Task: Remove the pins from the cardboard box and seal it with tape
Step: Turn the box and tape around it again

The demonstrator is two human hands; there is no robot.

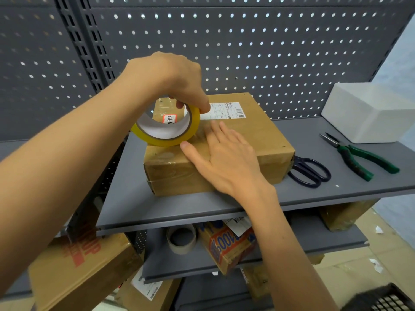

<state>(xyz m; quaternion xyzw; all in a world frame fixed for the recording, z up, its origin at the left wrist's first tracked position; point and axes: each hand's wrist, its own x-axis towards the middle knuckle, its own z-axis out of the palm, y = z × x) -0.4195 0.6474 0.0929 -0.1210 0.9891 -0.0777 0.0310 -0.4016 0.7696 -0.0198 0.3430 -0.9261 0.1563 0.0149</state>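
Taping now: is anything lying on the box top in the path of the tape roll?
Only the person's own right hand, lying flat on the cardboard box just right of the tape roll, which the left hand holds. The scissors and pliers lie on the shelf, off the box.

**Browns, greys and one yellow ring**

The cardboard box is plain tan-brown, with a white label printed in black lines and a barcode at its far side, and a small white sticker edged in red. The tape roll is translucent yellow outside, with a white inner core. The shelf is flat mid-grey; the pegboard behind is darker grey, dotted with regular rows of pale holes. To the right, the scissors have dark navy handles, the pliers green and black grips, and the foam box is white. Below, near left, a brown carton carries red lettering; another carton shows blue and orange print.
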